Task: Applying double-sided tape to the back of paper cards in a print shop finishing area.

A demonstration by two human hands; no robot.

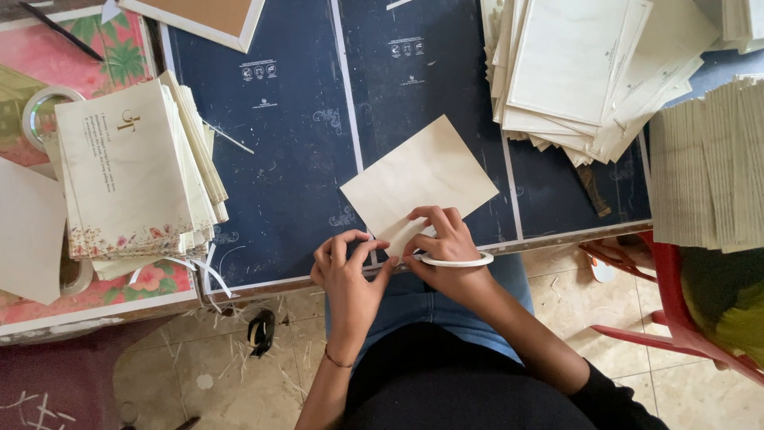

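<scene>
Dark matte table; both hands pinching smooth cream paper envelope w/ folded corner.

Both hands pinch the near corner of a cream envelope on the dark desk: left hand at seven o'clock, right hand with a white tape roll around its wrist. Floral card stack at nine o'clock.

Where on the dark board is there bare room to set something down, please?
The widest bare patch of the dark board lies between the floral card stack and the cream envelope that both hands hold. A narrower strip lies above that envelope. The right side is crowded with loose envelopes and a stacked bundle.
</scene>
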